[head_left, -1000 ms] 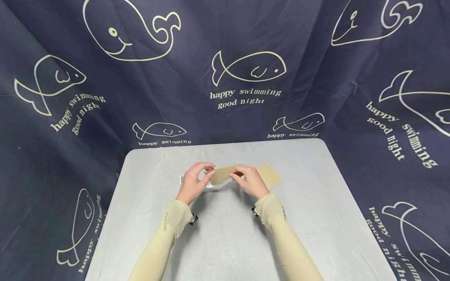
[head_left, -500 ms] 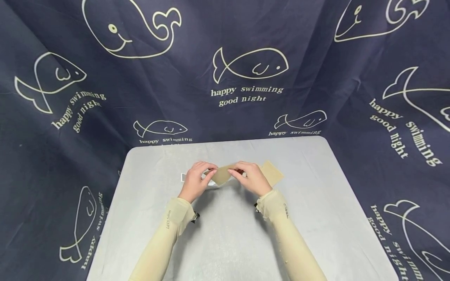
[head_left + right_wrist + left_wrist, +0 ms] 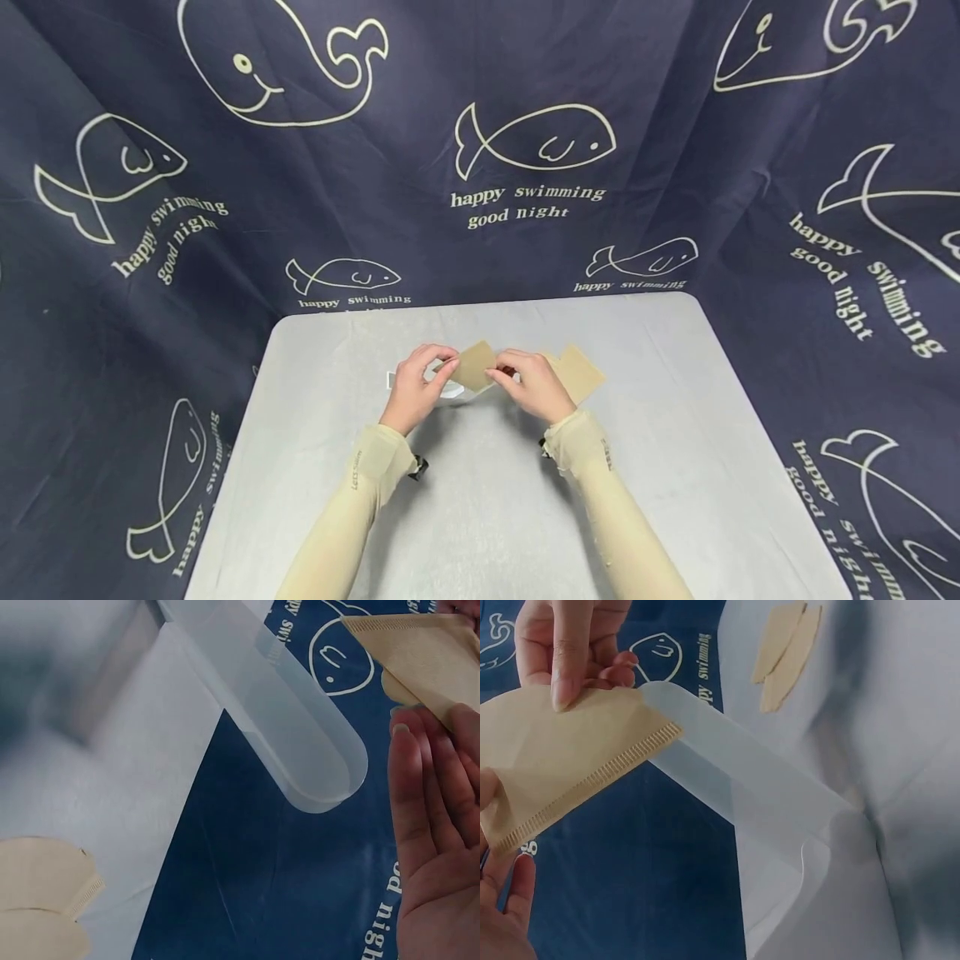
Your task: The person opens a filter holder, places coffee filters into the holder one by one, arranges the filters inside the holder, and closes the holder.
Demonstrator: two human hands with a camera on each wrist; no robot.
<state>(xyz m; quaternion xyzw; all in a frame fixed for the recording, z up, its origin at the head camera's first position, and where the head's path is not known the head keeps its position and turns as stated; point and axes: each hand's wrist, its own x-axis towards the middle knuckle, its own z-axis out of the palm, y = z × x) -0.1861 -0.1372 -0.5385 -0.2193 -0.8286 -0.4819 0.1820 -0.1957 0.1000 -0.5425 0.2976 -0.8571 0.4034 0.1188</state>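
Note:
A tan paper coffee filter (image 3: 474,365) with a crimped edge is held up between both hands above the back half of the table. My left hand (image 3: 417,382) pinches its left side between thumb and fingers. At the other side my right hand (image 3: 537,386) grips it, thumb on the paper; in the left wrist view, that hand's finger lies on the filter (image 3: 577,750). Beneath the hands lies a long translucent box (image 3: 277,712) with a rounded end, partly hidden by the left hand in the head view.
More tan coffee filters (image 3: 577,373) lie overlapping on the table just right of the right hand. The pale grey table (image 3: 480,500) reaches to a dark blue curtain (image 3: 525,258) with fish drawings, which hangs behind and at both sides.
The filter between the hands has turned, and one corner now points upward. Both hands stay in nearly the same place, with small finger shifts. The filters at the right have not moved.

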